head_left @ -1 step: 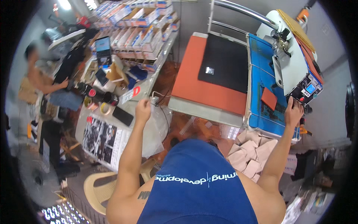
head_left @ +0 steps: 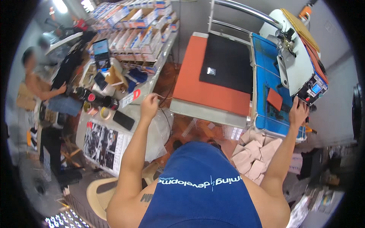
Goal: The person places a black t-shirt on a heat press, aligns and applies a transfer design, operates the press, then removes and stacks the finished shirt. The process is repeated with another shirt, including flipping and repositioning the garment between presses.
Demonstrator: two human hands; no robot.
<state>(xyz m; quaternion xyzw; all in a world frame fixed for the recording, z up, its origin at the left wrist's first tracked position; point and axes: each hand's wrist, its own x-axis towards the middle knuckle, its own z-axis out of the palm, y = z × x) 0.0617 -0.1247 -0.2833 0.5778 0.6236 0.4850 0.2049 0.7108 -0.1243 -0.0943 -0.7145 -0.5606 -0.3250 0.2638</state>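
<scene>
My left hand [head_left: 149, 106] is raised between the cluttered table and the press, its fingers pinched together. A thin pale cord or strip shows at the fingertips, but I cannot make out whether it is held. On the right, my right hand [head_left: 298, 114] reaches up to the lower edge of a control box [head_left: 313, 92] with a lit blue display and a red button. Its fingers are stretched out and touch the box's corner. Left of it, an orange-red square piece [head_left: 274, 99] lies on the blue surface [head_left: 262, 76] of the heat press.
An orange-red sheet [head_left: 186, 79] and a black sheet [head_left: 228, 60] cover the press's near bed. Pale cut pieces [head_left: 253, 154] lie piled below. The left table holds a phone [head_left: 123, 119], tape roll [head_left: 105, 112], printed sheet [head_left: 102, 142] and stacked boxes [head_left: 148, 45]. Another person [head_left: 42, 85] sits far left.
My left hand has moved slightly up and to the right, its fingers still pinched. My right hand stays at the control box. The whole view has shifted a little.
</scene>
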